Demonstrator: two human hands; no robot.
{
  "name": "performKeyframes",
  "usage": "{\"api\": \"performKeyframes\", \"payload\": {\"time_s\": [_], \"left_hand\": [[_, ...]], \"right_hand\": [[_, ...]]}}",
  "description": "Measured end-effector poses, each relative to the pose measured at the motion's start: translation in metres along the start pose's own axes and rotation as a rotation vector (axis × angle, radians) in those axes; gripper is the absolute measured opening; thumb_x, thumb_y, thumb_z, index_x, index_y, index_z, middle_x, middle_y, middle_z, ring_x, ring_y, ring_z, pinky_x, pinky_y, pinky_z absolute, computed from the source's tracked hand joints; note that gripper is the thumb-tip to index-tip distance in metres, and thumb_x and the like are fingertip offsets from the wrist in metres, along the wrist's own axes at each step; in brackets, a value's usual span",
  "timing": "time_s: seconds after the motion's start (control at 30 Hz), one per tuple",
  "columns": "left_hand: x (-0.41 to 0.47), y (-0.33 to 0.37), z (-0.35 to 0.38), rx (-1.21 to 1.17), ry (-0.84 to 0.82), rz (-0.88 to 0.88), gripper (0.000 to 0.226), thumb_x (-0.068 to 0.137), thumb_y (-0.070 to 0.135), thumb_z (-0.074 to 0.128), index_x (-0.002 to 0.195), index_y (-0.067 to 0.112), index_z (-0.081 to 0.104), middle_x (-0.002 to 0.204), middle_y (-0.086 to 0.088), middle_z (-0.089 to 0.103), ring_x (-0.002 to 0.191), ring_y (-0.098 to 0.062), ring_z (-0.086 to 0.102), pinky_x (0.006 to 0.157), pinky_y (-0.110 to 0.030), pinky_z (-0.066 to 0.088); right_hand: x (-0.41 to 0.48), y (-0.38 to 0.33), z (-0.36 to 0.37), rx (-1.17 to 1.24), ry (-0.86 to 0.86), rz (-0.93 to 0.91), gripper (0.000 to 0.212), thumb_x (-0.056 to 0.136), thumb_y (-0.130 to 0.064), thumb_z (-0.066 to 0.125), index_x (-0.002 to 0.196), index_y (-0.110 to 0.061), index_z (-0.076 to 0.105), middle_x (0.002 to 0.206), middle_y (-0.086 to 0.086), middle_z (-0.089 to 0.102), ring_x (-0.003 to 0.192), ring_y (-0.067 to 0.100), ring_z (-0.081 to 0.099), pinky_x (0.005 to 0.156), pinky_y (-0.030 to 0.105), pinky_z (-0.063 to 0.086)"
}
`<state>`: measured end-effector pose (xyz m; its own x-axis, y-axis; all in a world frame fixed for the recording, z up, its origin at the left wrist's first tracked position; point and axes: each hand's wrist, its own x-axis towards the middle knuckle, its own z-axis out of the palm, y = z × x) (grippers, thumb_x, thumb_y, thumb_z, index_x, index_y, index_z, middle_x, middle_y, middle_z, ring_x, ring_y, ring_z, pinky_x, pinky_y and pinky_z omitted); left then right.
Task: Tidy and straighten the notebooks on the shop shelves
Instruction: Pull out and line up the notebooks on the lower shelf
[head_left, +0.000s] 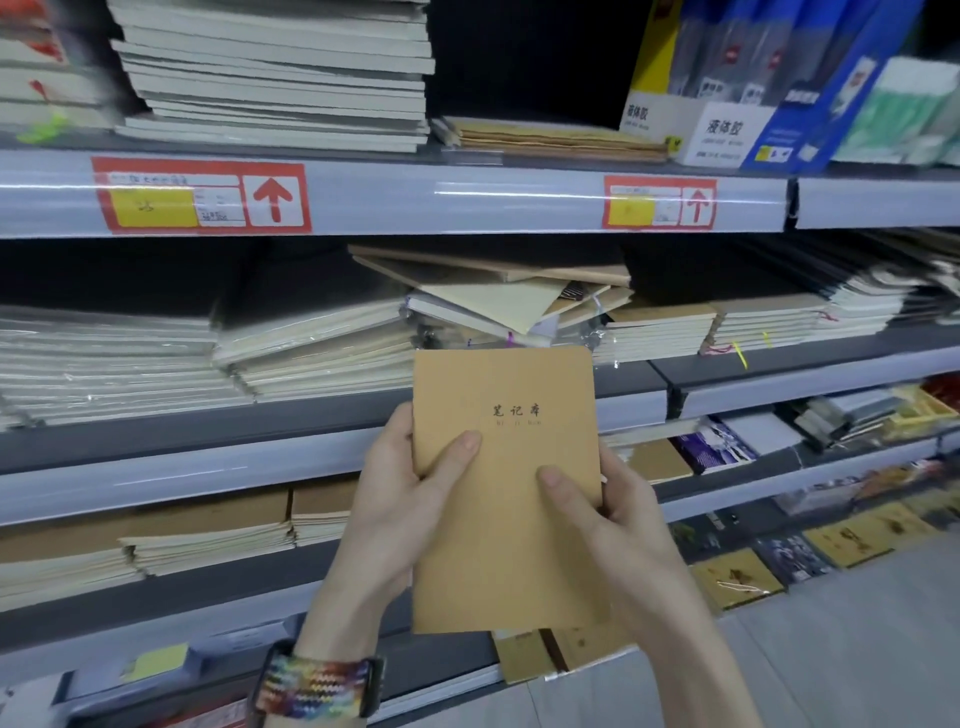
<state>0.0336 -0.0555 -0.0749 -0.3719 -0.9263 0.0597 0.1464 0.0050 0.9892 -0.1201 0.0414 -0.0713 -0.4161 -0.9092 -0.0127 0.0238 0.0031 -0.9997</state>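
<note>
One kraft-covered notebook (504, 493) is held upright in front of the shelves, its cover turned to the camera and three printed characters shown near the top. It is gripped by two hands: the left hand (389, 499) is clamped on its left edge and the right hand (623, 525) on its right edge, with one thumb from each laid flat on the cover and the other fingers hidden behind it. One multicoloured woven wristband (317, 686) is worn on the left wrist. Just behind the held notebook, on the middle shelf, one jumbled pile (498, 291) of brown notebooks is seen, lying skewed and tilted; two neat kraft stacks (660, 327) are set to its right. On the top shelf one tall grey-edged stack (275, 73) and one low brown stack (550, 136) are placed. Two red price labels (200, 195) with upward arrows are fixed to the shelf rail (441, 197).
</note>
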Motion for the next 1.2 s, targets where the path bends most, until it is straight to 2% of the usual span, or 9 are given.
{"api": "performKeyframes", "payload": {"time_s": [0.2, 0.3, 0.4, 0.47, 0.57, 0.7, 0.87, 1.03, 1.2], "left_hand": [[-0.003, -0.003, 0.063, 0.018, -0.033, 0.009, 0.034, 0.09, 0.021, 0.069, 0.122, 0.018, 0.058, 0.112, 0.004, 0.073, 0.104, -0.016, 0.069, 0.093, -0.046, 0.055], [-0.008, -0.005, 0.1, 0.04, -0.079, 0.019, 0.033, 0.091, 0.021, 0.068, 0.123, 0.019, 0.058, 0.113, 0.005, 0.073, 0.105, -0.014, 0.069, 0.092, -0.041, 0.056], [-0.016, -0.009, 0.136, 0.055, -0.146, 0.024, 0.031, 0.092, 0.018, 0.067, 0.122, 0.022, 0.059, 0.112, 0.009, 0.073, 0.105, -0.012, 0.069, 0.087, -0.031, 0.058], [-0.022, -0.012, 0.161, 0.079, -0.19, 0.017, 0.033, 0.093, 0.019, 0.067, 0.124, 0.024, 0.059, 0.113, 0.01, 0.073, 0.105, -0.01, 0.069, 0.087, -0.031, 0.057], [-0.029, -0.018, 0.196, 0.095, -0.216, 0.015, 0.035, 0.093, 0.02, 0.066, 0.127, 0.022, 0.058, 0.116, 0.009, 0.072, 0.107, -0.011, 0.068, 0.09, -0.034, 0.057], [-0.039, -0.024, 0.241, 0.086, -0.212, 0.013, 0.032, 0.094, 0.018, 0.065, 0.125, 0.021, 0.058, 0.113, 0.011, 0.073, 0.104, -0.009, 0.069, 0.087, -0.03, 0.058], [-0.051, -0.04, 0.294, 0.106, -0.174, 0.029, 0.033, 0.093, 0.018, 0.067, 0.125, 0.02, 0.059, 0.114, 0.009, 0.072, 0.105, -0.01, 0.069, 0.087, -0.031, 0.057], [-0.063, -0.052, 0.345, 0.089, -0.155, 0.026, 0.033, 0.093, 0.017, 0.068, 0.124, 0.019, 0.059, 0.112, 0.009, 0.073, 0.103, -0.008, 0.069, 0.085, -0.028, 0.058], [-0.073, -0.062, 0.378, 0.104, -0.157, 0.023, 0.031, 0.093, 0.017, 0.068, 0.122, 0.018, 0.06, 0.11, 0.009, 0.073, 0.101, -0.007, 0.069, 0.085, -0.027, 0.057]], "right_hand": [[-0.008, -0.006, -0.061, -0.023, 0.049, -0.048, 0.021, 0.096, -0.019, 0.063, 0.116, -0.026, 0.065, 0.101, -0.006, 0.077, 0.09, 0.014, 0.073, 0.073, 0.029, 0.06], [-0.012, -0.006, -0.095, 0.026, 0.093, -0.045, 0.02, 0.097, -0.017, 0.061, 0.115, -0.024, 0.066, 0.1, -0.003, 0.077, 0.089, 0.016, 0.074, 0.068, 0.026, 0.058], [-0.016, -0.006, -0.13, 0.067, 0.149, -0.041, 0.02, 0.098, -0.016, 0.061, 0.117, -0.021, 0.065, 0.102, -0.001, 0.077, 0.093, 0.019, 0.074, 0.077, 0.036, 0.06], [-0.019, -0.007, -0.153, 0.085, 0.185, -0.055, 0.02, 0.098, -0.016, 0.061, 0.117, -0.021, 0.065, 0.104, -0.001, 0.077, 0.094, 0.02, 0.073, 0.08, 0.039, 0.06], [-0.024, -0.006, -0.189, 0.108, 0.211, -0.063, 0.022, 0.098, -0.016, 0.061, 0.118, -0.022, 0.065, 0.103, -0.004, 0.077, 0.092, 0.016, 0.073, 0.076, 0.032, 0.059], [-0.031, -0.002, -0.233, 0.105, 0.23, -0.056, 0.022, 0.098, -0.018, 0.061, 0.119, -0.023, 0.065, 0.104, -0.003, 0.076, 0.093, 0.016, 0.073, 0.073, 0.03, 0.057], [-0.043, 0.002, -0.289, 0.102, 0.22, -0.038, 0.02, 0.098, -0.022, 0.061, 0.117, -0.027, 0.066, 0.101, -0.007, 0.076, 0.09, 0.013, 0.073, 0.065, 0.022, 0.056], [-0.057, 0.008, -0.341, 0.108, 0.206, -0.02, 0.023, 0.098, -0.02, 0.062, 0.12, -0.024, 0.065, 0.107, -0.004, 0.076, 0.097, 0.017, 0.072, 0.077, 0.034, 0.057], [-0.067, 0.019, -0.376, 0.098, 0.202, -0.018, 0.026, 0.098, -0.019, 0.061, 0.124, -0.023, 0.062, 0.11, -0.005, 0.075, 0.1, 0.017, 0.071, 0.077, 0.033, 0.055]]}}
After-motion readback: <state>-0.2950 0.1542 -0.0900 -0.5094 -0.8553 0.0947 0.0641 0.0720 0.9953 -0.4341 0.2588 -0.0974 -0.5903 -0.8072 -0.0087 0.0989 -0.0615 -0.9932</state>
